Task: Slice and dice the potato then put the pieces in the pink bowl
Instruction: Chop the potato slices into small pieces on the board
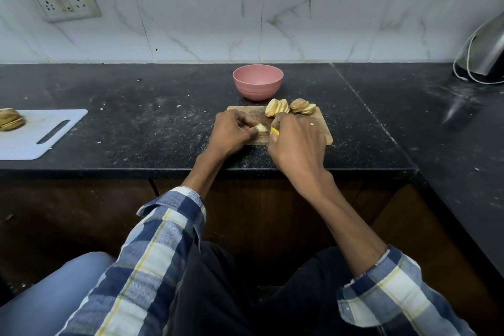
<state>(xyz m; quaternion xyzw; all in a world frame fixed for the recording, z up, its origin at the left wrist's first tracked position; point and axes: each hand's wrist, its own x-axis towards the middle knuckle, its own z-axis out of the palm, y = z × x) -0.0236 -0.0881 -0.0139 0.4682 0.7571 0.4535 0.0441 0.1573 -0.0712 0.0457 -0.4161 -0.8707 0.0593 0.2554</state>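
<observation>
On wooden board (324, 128), left hand (231, 133) pinching pale potato wedge (261, 127), right hand (297, 142) gripping yellow-handled knife (275, 131)

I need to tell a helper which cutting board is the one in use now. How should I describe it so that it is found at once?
Start at the black counter and find the pink bowl near the wall. Directly in front of it lies the wooden cutting board, with sliced potato at its far edge and both hands over it. The other board, far left, is white plastic with a handle slot.

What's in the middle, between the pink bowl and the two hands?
In the head view, two fanned groups of potato slices lie on the wooden chopping board, between the round pink bowl and the hands.
</observation>
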